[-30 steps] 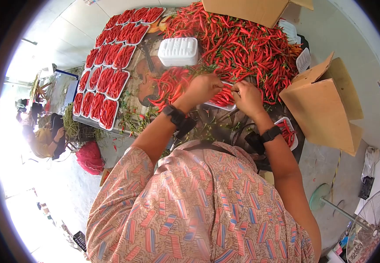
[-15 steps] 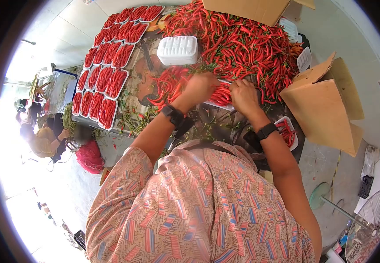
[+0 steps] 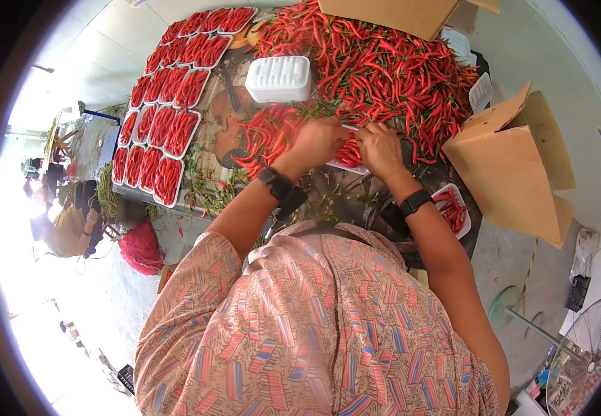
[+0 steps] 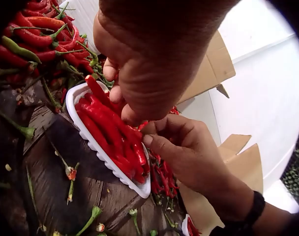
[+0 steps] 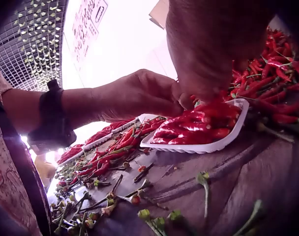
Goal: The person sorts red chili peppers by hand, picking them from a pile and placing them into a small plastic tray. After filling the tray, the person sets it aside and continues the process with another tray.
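A white tray (image 4: 109,156) of red chilies (image 5: 198,127) lies under both hands. The left hand (image 3: 315,144) reaches over its left part; in the left wrist view this hand (image 4: 147,64) curls its fingers round a chili, largely hidden by the palm. From the right, the right hand (image 3: 382,151) meets it, and its thumb and index finger pinch the end of a chili at the tray's edge. A loose heap of chilies (image 3: 262,135) lies beside the left hand. The fingertips are hidden from the head camera.
Filled trays (image 3: 168,182) stand in rows at left. A white tray stack (image 3: 278,80) and a big chili pile (image 3: 390,76) lie beyond the hands. One part-filled tray (image 3: 464,225) and a cardboard box (image 3: 505,173) are at right. Cut stems (image 4: 93,216) litter the tabletop.
The right hand has shifted left, closer to the left hand, and its fingers have come down over the tray. The left hand has stayed nearly in place.
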A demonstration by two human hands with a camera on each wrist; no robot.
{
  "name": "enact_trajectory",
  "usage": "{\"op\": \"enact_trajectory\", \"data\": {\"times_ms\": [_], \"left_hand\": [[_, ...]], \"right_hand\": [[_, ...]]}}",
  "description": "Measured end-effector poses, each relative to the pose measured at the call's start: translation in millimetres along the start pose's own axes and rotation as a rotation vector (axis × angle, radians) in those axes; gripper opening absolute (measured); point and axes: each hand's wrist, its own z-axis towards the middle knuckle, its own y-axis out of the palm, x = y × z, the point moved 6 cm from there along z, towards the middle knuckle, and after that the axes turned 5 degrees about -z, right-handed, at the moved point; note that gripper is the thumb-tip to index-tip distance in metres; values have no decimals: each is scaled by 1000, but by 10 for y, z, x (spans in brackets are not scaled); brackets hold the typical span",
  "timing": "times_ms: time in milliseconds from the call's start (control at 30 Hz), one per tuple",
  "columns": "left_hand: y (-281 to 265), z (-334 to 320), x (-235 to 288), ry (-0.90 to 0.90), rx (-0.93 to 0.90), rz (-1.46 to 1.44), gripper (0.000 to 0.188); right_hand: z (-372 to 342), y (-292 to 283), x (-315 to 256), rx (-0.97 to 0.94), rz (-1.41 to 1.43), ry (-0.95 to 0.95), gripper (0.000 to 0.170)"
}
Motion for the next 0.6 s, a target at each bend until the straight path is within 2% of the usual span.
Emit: {"op": "enact_trajectory", "data": {"times_ms": [200,267,400,533,600], "left_hand": [[12,-3,5,9,-6,14,7],[-19,-5,16,13,3,6,7],[-198,26,125,22,6,4,7],[-261,18,103,18,19,15,8],[-297,-11,82,-20,72,-16,8]], "right_hand": [[-15,5,182,-62,115,101,13],[-14,-130,364,9,191,220,16],[70,-194,537,-3,132,211,23],[141,-55,608,-41,42,143,19],[170,39,605,-156,-75,94,16]]}}
